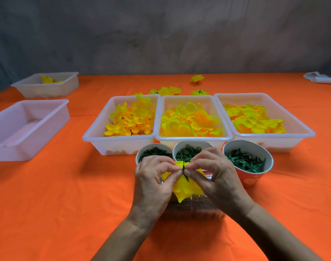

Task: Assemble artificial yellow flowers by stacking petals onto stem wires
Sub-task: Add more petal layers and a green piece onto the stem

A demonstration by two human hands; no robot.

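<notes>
Both hands meet over the orange cloth [57, 194], pinching one yellow flower [187, 185] between them: the left hand [153, 183] nips the petals with thumb and forefinger, the right hand [215, 178] does the same from the other side, and a dark green stem wire [183, 166] stands up through the middle of the petals, right at the fingertips. Directly beneath the grip sits a clear plastic box [194, 208]; its contents cannot be made out. Just beyond the grip are three paper cups of green parts: the left cup [154, 151], the middle cup [191, 149] with small rings, and the right cup [248, 159] with leafy pieces. Behind the cups stand three white trays of yellow petals: left tray [96, 136], centre tray [194, 138], right tray [304, 132]. Finished flowers [166, 90] lie past them. Far left of the grip are two more trays, the nearer one [29, 146] and the farther one [47, 91] with a few yellow petals in it.
</notes>
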